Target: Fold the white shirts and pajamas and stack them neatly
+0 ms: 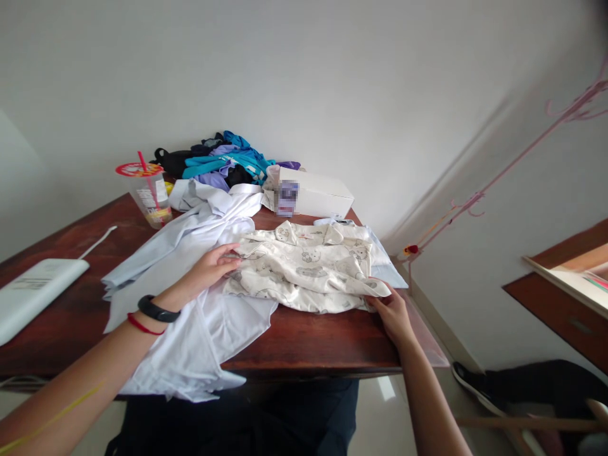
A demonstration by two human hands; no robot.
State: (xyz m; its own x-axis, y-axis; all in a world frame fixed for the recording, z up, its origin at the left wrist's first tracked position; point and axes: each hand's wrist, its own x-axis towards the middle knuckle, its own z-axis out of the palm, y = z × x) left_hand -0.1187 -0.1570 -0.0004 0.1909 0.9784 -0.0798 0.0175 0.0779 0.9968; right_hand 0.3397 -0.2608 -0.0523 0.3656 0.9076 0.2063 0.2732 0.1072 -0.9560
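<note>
A cream shirt with a collar and a printed bear pattern [308, 269] lies folded in front of me on the table. At its left edge, my left hand [216, 266] pinches the fabric between thumb and fingers. My right hand [392, 310] grips the shirt's lower right corner, with some fingertips hidden under the cloth. A white long-sleeved shirt [190, 253] spreads out beneath my left arm and hangs over the table's front edge. Light blue folded clothing [392, 272] shows behind the cream shirt on the right.
On the dark wooden table [304, 342] stand a plastic cup with a red straw [152, 199] and a white box [316, 193]. A white device with a cable [42, 291] lies left. Piled clothes [232, 158] sit against the wall. A pink coat rack [475, 199] leans across the right side.
</note>
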